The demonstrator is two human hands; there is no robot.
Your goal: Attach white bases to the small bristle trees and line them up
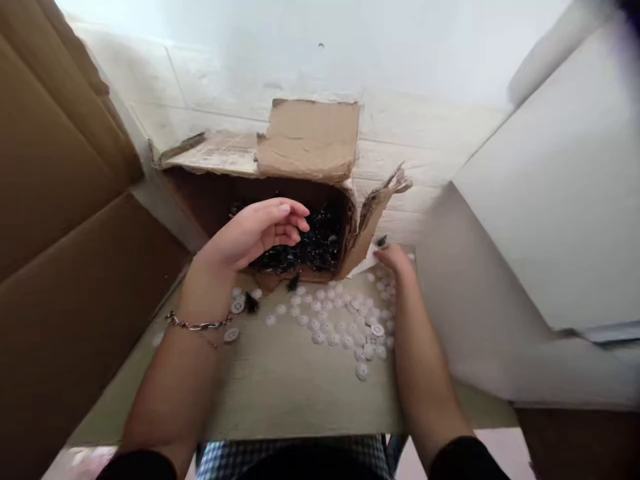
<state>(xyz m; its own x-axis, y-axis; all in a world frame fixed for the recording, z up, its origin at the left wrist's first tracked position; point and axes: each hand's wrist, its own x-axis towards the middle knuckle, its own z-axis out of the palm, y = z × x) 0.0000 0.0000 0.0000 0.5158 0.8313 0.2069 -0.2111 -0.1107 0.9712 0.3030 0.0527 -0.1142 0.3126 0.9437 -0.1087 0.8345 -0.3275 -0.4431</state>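
checked lap [300, 460] under a board [295, 393]. white discs [340, 327] lie between the hands. left hand [255, 233] hovers loosely curled before a torn box [307, 140], tipped seemingly so its black parts [320, 247] are reachable; right hand [397, 261] presses fingertips down beside the discs; both grasps unclear.

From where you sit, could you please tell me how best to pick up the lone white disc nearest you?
Pinch the white disc by its rim, coming straight down from above. It seems to lie flat on the board, thin and round, so only the edge offers a hold, and it sits slightly apart from the other discs.
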